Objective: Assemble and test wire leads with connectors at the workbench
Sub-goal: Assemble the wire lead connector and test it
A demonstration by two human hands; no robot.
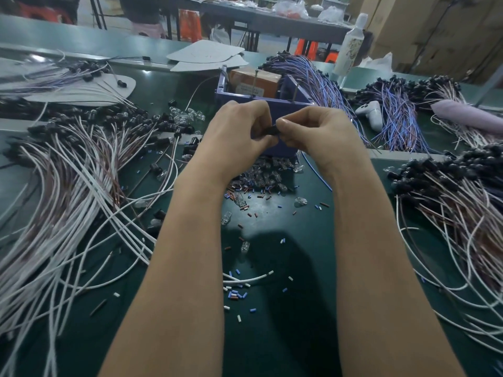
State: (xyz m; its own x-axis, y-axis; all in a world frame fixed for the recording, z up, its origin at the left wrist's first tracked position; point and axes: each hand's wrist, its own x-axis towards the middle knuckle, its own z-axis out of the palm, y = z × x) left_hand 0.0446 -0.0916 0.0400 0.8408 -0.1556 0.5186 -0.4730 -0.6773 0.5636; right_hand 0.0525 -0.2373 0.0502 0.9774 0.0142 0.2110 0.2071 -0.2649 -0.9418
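The small black plastic connector (273, 131) sat pinched between left hand (239, 129) and right hand (318, 131) — heaped white-and-brown wire leads (68, 186) suggested much done, loose clear bulbs (261, 178) much left.

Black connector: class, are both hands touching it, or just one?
Touching. The head view shows the left hand and right hand both pinching the black connector between their fingertips.

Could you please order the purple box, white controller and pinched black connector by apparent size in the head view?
Largest to smallest:
purple plastic box
white plastic controller
small black connector, though partly hidden
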